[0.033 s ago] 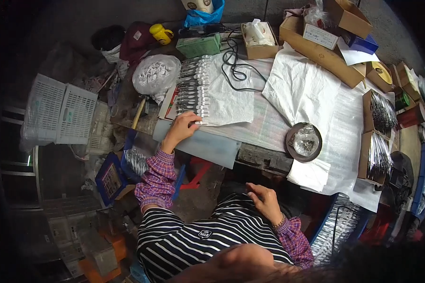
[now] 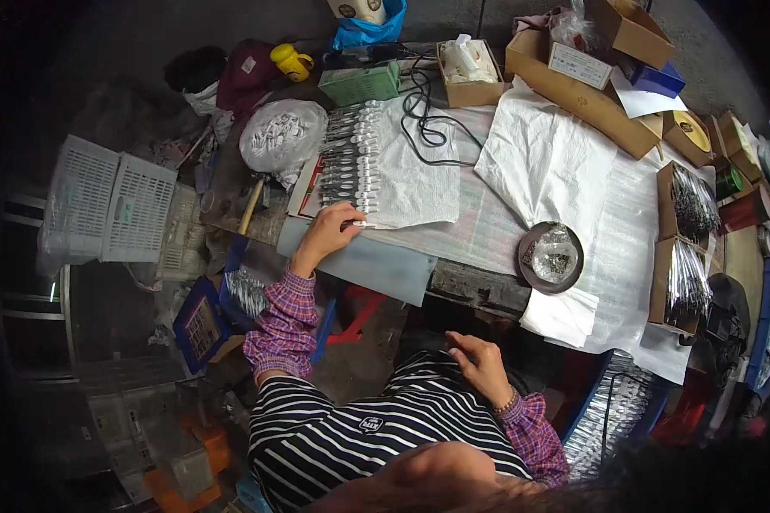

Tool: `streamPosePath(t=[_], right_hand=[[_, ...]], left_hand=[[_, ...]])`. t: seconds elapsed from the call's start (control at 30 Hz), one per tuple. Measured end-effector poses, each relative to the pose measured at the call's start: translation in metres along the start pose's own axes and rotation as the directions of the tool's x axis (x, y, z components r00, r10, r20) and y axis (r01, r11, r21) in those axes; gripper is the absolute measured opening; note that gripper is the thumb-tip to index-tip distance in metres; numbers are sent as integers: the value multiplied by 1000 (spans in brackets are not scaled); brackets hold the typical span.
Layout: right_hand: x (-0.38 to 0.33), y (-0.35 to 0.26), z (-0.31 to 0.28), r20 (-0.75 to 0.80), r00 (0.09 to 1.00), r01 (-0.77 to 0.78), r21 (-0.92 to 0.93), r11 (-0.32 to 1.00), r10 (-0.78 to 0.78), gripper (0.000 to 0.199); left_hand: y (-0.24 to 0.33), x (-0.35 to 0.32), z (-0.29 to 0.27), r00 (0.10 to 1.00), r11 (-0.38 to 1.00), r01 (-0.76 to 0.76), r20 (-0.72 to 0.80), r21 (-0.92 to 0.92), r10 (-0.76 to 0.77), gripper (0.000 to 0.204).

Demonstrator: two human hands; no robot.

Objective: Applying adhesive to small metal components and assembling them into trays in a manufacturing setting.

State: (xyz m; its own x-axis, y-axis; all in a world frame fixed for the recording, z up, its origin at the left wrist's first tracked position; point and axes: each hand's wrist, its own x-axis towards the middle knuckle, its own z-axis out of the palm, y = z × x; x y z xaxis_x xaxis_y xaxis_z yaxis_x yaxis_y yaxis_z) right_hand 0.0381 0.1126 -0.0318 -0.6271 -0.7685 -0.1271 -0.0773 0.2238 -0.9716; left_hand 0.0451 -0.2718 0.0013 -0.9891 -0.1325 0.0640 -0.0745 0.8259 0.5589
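A row of slim silver metal pieces with white ends [image 2: 351,162] lies side by side on the table's left part, on a white woven sheet [image 2: 423,184]. At the near end of this row is my left hand [image 2: 327,232], its thumb and fingertips closed on the last piece, which they largely hide. My right hand [image 2: 485,369] rests low in front of my striped top, away from the table, fingers loosely apart with nothing visible in them. A clear plastic bag of small white parts [image 2: 284,135] sits beyond my left hand.
A round dark dish [image 2: 551,258] with small metal bits stands near the front edge. Cardboard boxes of silver pieces [image 2: 686,282] line the right side. A black cord [image 2: 428,128] curls at the back, near a green basket [image 2: 361,84]. White plastic crates [image 2: 111,205] stand left.
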Motion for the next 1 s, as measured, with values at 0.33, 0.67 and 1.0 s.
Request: streamPosePath(t=[0.33,0.67,1.0], right_hand=[[3,-3,-3,3,1000,0,4,1000,0,30],[3,4,0,19,1000,6,-34,999,-6,30],[-2,5,-6,17,1000,-13,-9,1000,13,29]], left_hand=[[5,11,-4,1000,999,7,26,44,-8,21],[10,2,7,984,980,-119,-111,157,137,24],[15,-7,7,964,982,-74,-240,175,116,23]])
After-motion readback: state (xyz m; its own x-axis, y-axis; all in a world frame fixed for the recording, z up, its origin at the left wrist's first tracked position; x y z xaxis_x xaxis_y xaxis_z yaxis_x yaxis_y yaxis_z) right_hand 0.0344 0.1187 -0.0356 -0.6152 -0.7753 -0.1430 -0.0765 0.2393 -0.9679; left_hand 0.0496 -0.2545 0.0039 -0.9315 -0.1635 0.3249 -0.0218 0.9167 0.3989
